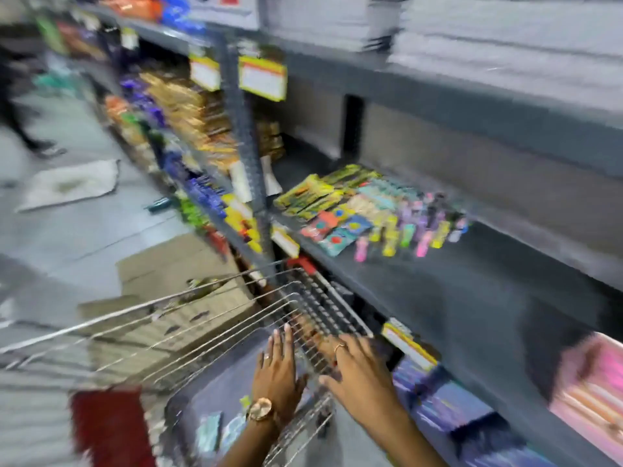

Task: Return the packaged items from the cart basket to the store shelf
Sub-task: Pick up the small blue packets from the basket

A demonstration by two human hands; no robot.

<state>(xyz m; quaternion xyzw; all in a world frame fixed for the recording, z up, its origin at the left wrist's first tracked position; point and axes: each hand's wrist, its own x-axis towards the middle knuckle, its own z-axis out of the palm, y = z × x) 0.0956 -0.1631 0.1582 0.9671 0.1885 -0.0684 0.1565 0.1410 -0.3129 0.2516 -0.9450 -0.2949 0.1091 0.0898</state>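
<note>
Heavily motion-blurred view along a store aisle. Wire cart basket [209, 318] low at centre, tilted, right beside the dark grey store shelf [455, 298]. Left hand [278, 369] inside the basket, fingers spread flat, palm down over a clear plastic-wrapped package [215, 399] lying at the basket's bottom; holding nothing visibly. Gold watch [260, 409] on that wrist. Right hand [357, 369] over the basket's near rim, fingers splayed wide, grasping nothing that can be made out. Small colourful packets [371, 210] lying in rows on the shelf, well apart from both hands. Flattened cardboard [175, 284] on the floor beyond the basket. Yellow price tags [263, 77] on the shelf edges.
</note>
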